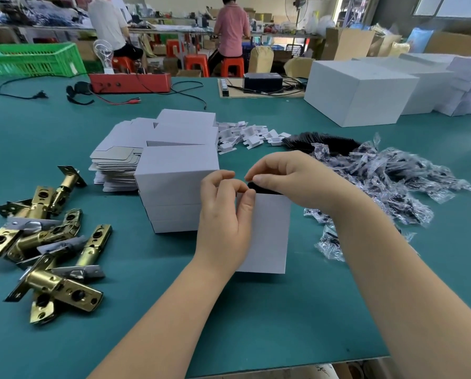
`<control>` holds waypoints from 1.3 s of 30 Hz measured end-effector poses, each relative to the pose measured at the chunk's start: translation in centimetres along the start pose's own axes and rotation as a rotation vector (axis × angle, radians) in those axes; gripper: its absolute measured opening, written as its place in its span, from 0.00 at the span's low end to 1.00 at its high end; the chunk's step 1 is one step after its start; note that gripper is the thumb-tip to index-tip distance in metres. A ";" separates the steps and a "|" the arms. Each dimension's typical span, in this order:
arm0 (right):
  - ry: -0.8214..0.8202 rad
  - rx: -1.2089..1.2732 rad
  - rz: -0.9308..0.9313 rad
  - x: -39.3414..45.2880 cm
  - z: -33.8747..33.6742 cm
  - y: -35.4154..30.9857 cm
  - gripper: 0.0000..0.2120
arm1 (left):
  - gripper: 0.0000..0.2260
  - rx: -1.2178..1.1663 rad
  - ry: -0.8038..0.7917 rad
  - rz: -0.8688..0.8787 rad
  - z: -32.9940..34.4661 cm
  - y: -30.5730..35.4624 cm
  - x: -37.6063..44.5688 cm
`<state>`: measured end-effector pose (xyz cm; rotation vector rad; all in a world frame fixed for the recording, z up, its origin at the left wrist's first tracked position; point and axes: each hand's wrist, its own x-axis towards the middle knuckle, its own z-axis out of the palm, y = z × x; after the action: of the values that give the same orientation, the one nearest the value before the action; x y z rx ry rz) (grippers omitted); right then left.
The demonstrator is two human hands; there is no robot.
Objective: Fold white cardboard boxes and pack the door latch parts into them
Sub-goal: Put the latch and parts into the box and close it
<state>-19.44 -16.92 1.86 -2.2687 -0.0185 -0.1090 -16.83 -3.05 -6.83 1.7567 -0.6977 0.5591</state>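
I see my left hand [223, 212] wrapped round the left side of a small upright white cardboard box [267, 231] standing on the teal desk [256, 324], its fingers [246, 202] curled and pressed on the box's top edge, while my right hand [286, 179] hovers just above that open top with fingers pressed together, pinching a black piece [261, 188] at the mouth. Just left of the box sits a stack of folded white boxes [174, 187], with flat white box blanks [116, 165] behind. Brass-coloured metal door latch parts [48, 242] lie heaped at the desk's left, and crumpled clear plastic bags [387, 181] lie at the right.
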 end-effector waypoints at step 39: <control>0.363 -0.463 0.282 -2.2 -0.7 9.1 0.07 | 0.11 -0.044 0.124 0.199 -0.6 0.9 -0.7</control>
<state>-21.20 -23.34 -4.82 -2.6469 0.5685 -0.4088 -18.00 -2.49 -6.53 1.6070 -0.7961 0.7765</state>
